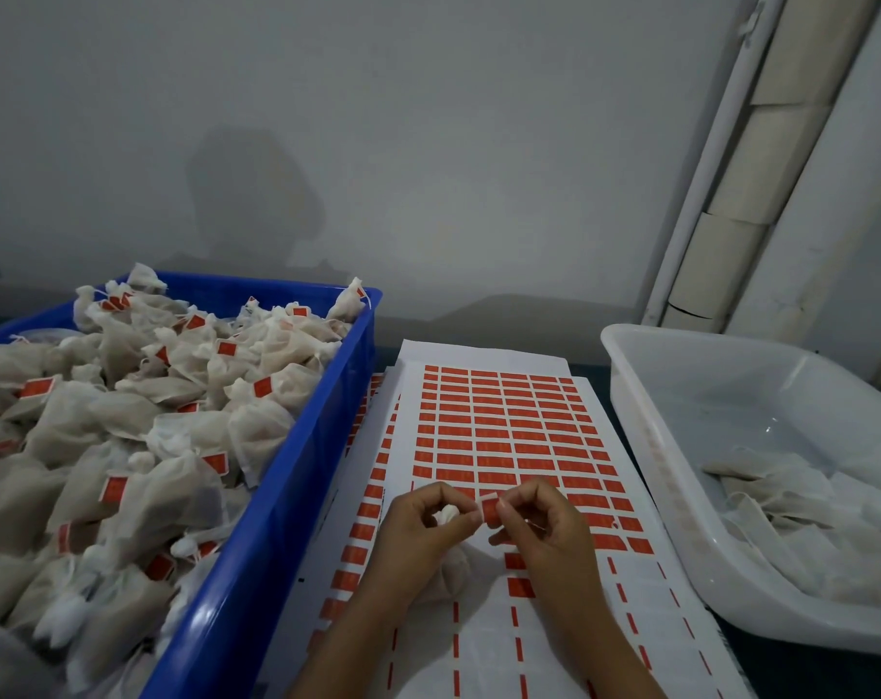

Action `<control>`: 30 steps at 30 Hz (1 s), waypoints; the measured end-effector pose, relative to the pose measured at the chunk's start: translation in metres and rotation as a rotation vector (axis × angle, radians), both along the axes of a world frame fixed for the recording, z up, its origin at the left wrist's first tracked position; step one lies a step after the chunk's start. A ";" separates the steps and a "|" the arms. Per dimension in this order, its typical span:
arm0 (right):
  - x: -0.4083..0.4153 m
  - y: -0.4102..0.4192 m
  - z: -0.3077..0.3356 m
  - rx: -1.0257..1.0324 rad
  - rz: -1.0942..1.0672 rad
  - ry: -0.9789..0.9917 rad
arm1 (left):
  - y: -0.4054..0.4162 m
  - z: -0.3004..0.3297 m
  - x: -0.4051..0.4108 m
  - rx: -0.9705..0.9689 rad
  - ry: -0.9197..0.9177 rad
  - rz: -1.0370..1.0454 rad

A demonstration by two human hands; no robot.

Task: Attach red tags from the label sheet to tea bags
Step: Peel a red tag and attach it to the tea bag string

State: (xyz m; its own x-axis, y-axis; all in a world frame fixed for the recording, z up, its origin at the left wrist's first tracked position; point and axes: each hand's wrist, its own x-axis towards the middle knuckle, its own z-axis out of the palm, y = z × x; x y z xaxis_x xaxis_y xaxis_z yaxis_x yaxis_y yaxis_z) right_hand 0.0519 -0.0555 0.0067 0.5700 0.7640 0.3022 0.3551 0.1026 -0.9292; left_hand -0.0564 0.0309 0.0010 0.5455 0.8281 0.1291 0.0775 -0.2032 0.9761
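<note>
A white label sheet (499,426) with rows of red tags lies on the table between two bins. Over its near part both hands meet. My left hand (418,532) pinches the top of a white tea bag (451,572), whose body hangs below between my hands. My right hand (539,527) pinches a small red tag (489,511) with my left fingertips touching its other edge. The lower rows of the sheet show only thin red strips where tags are gone.
A blue crate (277,496) on the left is heaped with tagged tea bags. A white tub (645,411) on the right holds several untagged bags at its near end. More label sheets lie under the top one. A grey wall stands behind.
</note>
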 end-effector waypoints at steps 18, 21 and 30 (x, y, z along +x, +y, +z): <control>-0.002 -0.001 0.001 -0.028 -0.028 -0.005 | 0.000 0.000 0.000 0.025 0.008 -0.030; -0.002 -0.001 0.001 -0.020 -0.030 0.004 | -0.001 0.001 0.000 0.021 -0.006 -0.035; -0.001 -0.001 0.003 0.017 -0.067 -0.061 | -0.004 0.003 0.000 -0.015 -0.017 -0.035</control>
State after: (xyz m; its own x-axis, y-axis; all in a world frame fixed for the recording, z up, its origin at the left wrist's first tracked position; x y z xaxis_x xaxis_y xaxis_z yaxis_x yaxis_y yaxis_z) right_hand 0.0510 -0.0570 0.0101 0.5998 0.7191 0.3509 0.4177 0.0927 -0.9038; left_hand -0.0565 0.0265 0.0037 0.5717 0.8106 0.1266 0.0539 -0.1911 0.9801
